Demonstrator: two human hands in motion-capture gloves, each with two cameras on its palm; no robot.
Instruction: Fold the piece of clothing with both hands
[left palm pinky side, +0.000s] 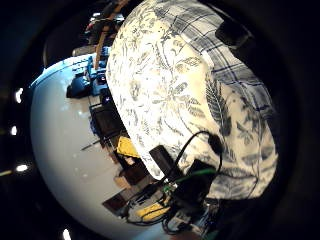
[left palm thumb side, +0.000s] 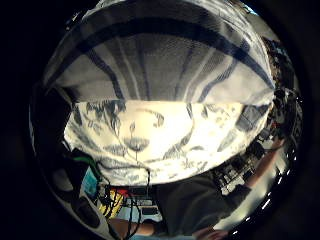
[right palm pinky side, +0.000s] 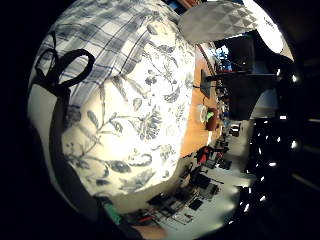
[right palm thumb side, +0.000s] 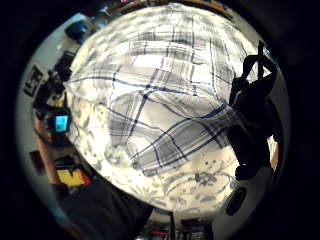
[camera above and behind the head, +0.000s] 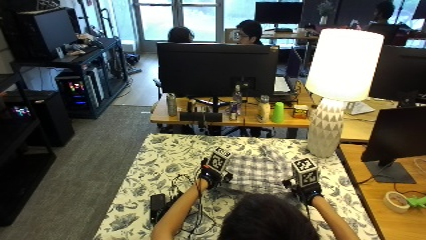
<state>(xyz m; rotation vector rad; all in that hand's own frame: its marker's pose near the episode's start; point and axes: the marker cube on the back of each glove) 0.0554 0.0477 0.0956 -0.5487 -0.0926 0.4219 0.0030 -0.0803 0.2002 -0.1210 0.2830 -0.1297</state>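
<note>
A blue-and-white checked shirt (camera above and behind the head: 258, 171) lies in a compact bundle on the table (camera above and behind the head: 143, 192), near the middle of its near edge, right in front of the person. The left hand (camera above and behind the head: 213, 175) sits at the shirt's left side and the right hand (camera above and behind the head: 305, 186) at its right, both at the cloth's edge; from the outside view I cannot tell whether the fingers of either hand are curled into the fabric or only resting on it, and the palm views do not settle it. Those palm views show checked cloth close against both palms, with the flower-printed tablecloth (camera above and behind the head: 173, 150) beneath. The likely trouble from here is an uneven fold: the shirt is thin, soft woven cotton that slumps and creases easily, so if one hand lifts or draws ahead of the other, the layers could slide apart or bunch. The tablecloth is also loose fabric, printed with dark leaves on cream, and a finger could catch it together with the shirt and drag it along. A tall lamp (camera above and behind the head: 336, 85), with a smooth white shade and a faceted base, stands at the far right corner of the table; a wide sweep of cloth toward it might knock it.
</note>
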